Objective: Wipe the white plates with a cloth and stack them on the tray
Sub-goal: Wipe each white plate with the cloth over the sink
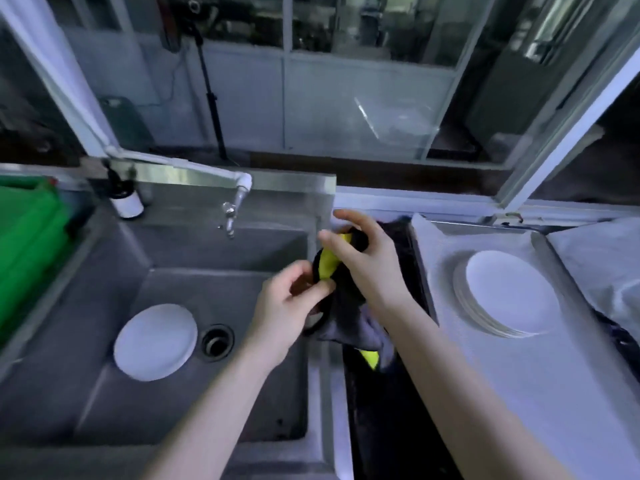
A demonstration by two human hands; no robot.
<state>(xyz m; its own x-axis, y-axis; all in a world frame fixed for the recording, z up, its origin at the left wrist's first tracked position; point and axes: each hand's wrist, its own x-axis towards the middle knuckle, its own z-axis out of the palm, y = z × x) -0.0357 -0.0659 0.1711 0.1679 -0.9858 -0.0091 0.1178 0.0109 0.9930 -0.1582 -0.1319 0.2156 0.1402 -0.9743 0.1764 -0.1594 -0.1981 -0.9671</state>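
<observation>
Steel sink [104, 393] at left; round drain [217, 342] open in basin floor. Metal tap [229, 216] hangs over basin rear, fed by white pipe [180, 164] along back ledge. Dark bottle with white label [126, 199] upright in rear left corner. Green crate [27, 244] beside sink, far left. Black stand pole [211, 98] behind ledge. Glass panes [363, 109] beyond, white-framed. Crumpled white sheet [595, 265] far right.

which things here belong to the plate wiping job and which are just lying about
Job:
- cloth, gripped by left hand and right hand
- plate lying in the sink
- plate stack on the tray

Lying about:
- bottle
- tap
- drain
- green plastic, far left
</observation>
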